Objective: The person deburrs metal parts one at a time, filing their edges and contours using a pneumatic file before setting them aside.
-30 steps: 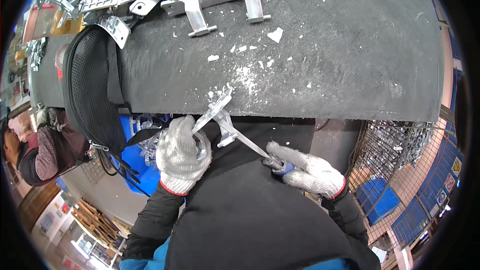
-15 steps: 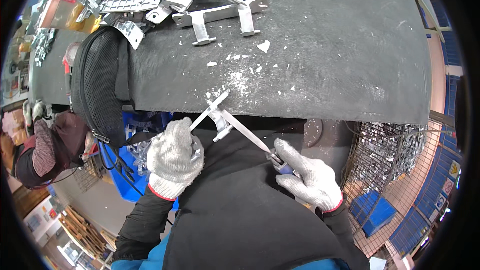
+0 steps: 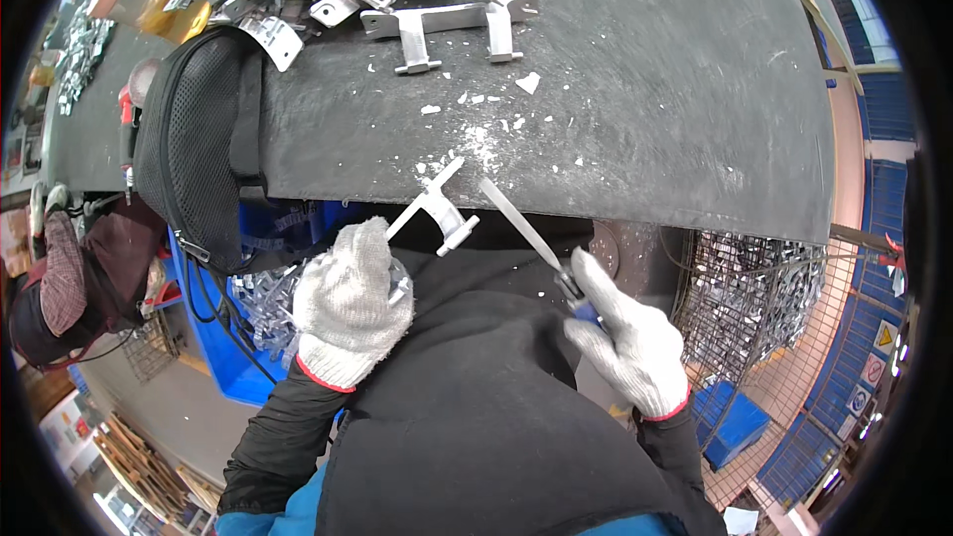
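Note:
In a white knit glove, my left hand (image 3: 352,308) is closed around one end of a silvery metal bracket (image 3: 437,201). The bracket's free end, with a cross-barred arm, sticks out toward the table edge; the gripped end is mostly covered by the glove. My right hand (image 3: 635,342), also gloved, grips the blue and dark handle of a flat file (image 3: 521,223). The file's pale blade points up and left, its tip over the table edge, a small gap away from the bracket. White shavings and flakes (image 3: 481,144) lie scattered on the table just beyond.
Similar metal brackets (image 3: 427,22) pile up on the dark table (image 3: 675,89). A black mesh bag (image 3: 199,139) sits at the left edge above a blue bin (image 3: 233,372) of metal parts. Wire cages (image 3: 754,308) holding parts stand at right. Another person's sleeve (image 3: 65,273) shows far left.
The file's blade has come away from the bracket, and my right hand has shifted slightly right. The bracket has turned a little in my left hand. The whole view has shifted slightly.

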The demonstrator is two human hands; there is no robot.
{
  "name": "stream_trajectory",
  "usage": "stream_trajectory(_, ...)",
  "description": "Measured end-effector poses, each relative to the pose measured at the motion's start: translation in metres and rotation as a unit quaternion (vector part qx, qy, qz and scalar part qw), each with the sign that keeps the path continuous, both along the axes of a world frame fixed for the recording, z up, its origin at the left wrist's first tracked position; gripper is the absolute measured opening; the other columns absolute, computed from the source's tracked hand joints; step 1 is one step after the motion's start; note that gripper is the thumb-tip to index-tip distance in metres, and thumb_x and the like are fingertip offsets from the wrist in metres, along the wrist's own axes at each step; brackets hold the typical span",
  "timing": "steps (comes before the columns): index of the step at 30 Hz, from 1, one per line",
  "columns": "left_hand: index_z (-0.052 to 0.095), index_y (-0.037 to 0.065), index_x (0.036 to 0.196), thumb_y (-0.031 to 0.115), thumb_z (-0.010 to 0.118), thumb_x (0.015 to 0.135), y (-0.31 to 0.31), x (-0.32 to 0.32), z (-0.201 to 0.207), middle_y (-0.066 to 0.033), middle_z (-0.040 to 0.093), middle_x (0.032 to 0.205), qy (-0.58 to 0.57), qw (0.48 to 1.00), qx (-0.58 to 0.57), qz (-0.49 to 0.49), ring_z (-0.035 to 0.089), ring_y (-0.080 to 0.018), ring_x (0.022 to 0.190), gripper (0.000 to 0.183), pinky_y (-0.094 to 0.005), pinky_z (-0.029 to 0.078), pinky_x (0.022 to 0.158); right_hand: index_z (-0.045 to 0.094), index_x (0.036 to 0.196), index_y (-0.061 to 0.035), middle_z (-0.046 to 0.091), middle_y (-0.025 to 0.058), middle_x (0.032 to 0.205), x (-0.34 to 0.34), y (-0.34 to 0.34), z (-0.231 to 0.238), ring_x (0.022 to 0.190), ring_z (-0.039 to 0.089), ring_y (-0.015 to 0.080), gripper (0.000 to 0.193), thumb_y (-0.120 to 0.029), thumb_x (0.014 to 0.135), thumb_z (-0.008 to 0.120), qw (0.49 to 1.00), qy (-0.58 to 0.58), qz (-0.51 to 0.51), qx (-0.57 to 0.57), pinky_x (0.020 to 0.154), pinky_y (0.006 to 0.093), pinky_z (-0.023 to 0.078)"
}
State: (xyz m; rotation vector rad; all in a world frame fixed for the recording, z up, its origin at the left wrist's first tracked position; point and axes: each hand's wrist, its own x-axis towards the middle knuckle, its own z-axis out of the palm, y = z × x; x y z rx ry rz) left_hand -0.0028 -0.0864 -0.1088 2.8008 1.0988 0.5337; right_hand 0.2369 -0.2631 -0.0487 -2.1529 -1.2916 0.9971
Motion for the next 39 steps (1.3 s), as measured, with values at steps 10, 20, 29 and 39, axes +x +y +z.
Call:
stream_trajectory(10, 0.063, 0.000, 0.118, 0.004, 0.068, 0.074, -0.005, 0.003, -0.001, -0.0120, 0.067, 0.093, -0.005, 0.999, -0.036, 0.019, 0.068, -0.0274, 0.072, 0.045, -0.0351, 0.051, 0.065, 0.051, 0.153, -0.0300, 0.077, 0.0087, 0.097, -0.008, 0.007, 0.023, 0.077, 0.075, 0.0324, 0.066, -0.043, 0.092, 0.074, 0.984, -0.023, 0.137, -0.114, 0.069, 0.0421, 0.062)
stream_trajectory(20, 0.063, 0.000, 0.119, 0.004, 0.068, 0.073, -0.007, 0.001, -0.002, -0.0105, 0.067, 0.092, 0.001, 0.998, -0.064, 0.028, 0.068, -0.0269, 0.073, 0.046, -0.0358, 0.051, 0.064, 0.055, 0.151, -0.0272, 0.078, 0.0068, 0.106, -0.004, 0.012, 0.029, 0.085, 0.076, 0.0306, 0.065, -0.042, 0.092, 0.075, 0.987, 0.011, 0.122, -0.100, 0.074, 0.0399, 0.062)
stream_trajectory(29, 0.062, 0.000, 0.118, 0.002, 0.067, 0.073, -0.006, 0.004, -0.007, -0.0113, 0.065, 0.089, -0.036, 0.998, -0.036, 0.024, 0.067, -0.0282, 0.072, 0.045, -0.0369, 0.052, 0.064, 0.050, 0.154, -0.0181, 0.077, 0.0114, 0.113, -0.006, 0.020, 0.019, 0.100, 0.076, 0.0279, 0.066, -0.037, 0.095, 0.073, 0.989, 0.084, 0.113, -0.045, 0.088, 0.0362, 0.060)
stream_trajectory(39, 0.062, 0.004, 0.119, 0.005, 0.068, 0.074, -0.012, 0.004, -0.003, -0.0098, 0.065, 0.091, -0.047, 0.991, -0.120, 0.045, 0.067, -0.0274, 0.073, 0.045, -0.0352, 0.052, 0.065, 0.050, 0.155, -0.0182, 0.077, 0.0110, 0.111, 0.001, 0.011, 0.026, 0.098, 0.076, 0.0292, 0.068, -0.035, 0.093, 0.076, 0.973, 0.110, 0.135, -0.150, 0.086, 0.0364, 0.060)
